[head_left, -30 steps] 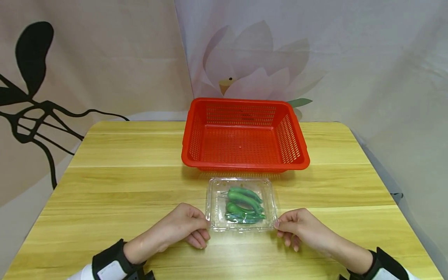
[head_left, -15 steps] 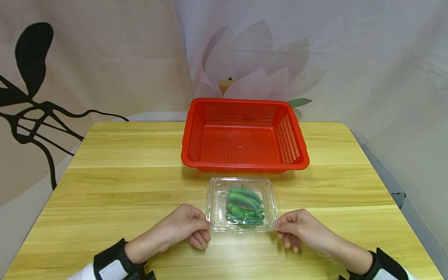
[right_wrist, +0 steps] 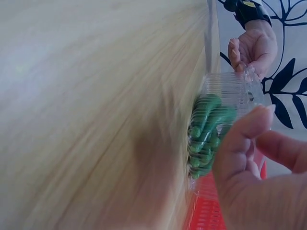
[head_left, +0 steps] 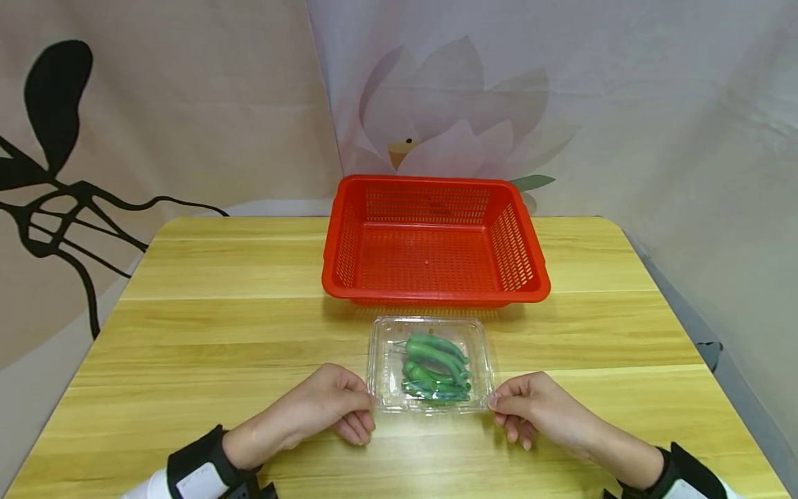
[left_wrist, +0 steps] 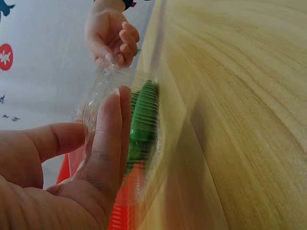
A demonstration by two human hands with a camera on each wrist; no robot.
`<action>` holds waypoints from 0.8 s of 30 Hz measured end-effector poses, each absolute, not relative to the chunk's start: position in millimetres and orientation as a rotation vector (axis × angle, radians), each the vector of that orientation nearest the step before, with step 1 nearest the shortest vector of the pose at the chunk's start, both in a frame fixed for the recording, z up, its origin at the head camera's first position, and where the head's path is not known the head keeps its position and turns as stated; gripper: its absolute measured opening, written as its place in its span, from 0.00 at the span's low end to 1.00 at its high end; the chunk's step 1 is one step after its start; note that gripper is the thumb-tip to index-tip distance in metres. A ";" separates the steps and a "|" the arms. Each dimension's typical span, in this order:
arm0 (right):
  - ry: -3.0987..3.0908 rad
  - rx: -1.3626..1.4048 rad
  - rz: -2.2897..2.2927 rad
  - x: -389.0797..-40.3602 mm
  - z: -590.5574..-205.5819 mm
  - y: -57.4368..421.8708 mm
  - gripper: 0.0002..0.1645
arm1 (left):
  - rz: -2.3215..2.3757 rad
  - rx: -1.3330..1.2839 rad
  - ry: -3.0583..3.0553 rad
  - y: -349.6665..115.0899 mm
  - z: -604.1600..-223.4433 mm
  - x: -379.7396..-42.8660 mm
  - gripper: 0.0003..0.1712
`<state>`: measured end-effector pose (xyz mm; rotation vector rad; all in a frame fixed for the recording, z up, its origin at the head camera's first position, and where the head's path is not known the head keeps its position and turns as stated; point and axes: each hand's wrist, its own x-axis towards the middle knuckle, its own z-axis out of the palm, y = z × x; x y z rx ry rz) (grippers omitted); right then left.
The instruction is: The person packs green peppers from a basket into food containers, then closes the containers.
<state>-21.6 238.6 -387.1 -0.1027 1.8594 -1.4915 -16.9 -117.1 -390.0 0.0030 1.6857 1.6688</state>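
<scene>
A clear plastic clamshell box (head_left: 388,384) sits on the table in the middle of the head view. Several green peppers (head_left: 436,359) lie inside it, seen through the plastic. My left hand (head_left: 330,405) pinches the near left corner of the box between thumb and fingers; in the left wrist view the thumb (left_wrist: 62,139) presses the rim from one side, the fingers from the other. At the near right corner, my right hand (head_left: 533,409) grips the rim in the same way. In the right wrist view the peppers (right_wrist: 208,127) show through the ribbed side wall.
Just behind the box stands a red plastic basket (head_left: 430,296) with perforated walls and nothing in it. The wooden table (head_left: 206,333) extends to both sides. A printed cloth backdrop (head_left: 249,104) hangs beyond its far edge.
</scene>
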 end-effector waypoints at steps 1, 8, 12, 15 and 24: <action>1.867 -0.102 -1.492 -21.4 -387.0 238.8 0.16 | 1.672 -0.003 1.684 -117.4 -389.7 -17.0 0.11; 1.929 -0.111 -1.471 -21.0 -385.9 240.7 0.17 | 1.665 -0.022 1.710 -117.6 -387.5 -17.2 0.12; 1.975 -0.133 -1.452 -21.0 -383.6 244.7 0.16 | 1.638 -0.001 1.778 -120.6 -384.7 -16.1 0.12; 2.086 -0.157 -1.411 -21.2 -379.8 249.5 0.15 | 1.578 0.037 1.919 -126.8 -379.1 -16.1 0.12; 2.884 -0.411 -1.147 -17.7 -372.1 263.4 0.14 | 1.188 0.128 2.775 -149.8 -355.5 -15.9 0.09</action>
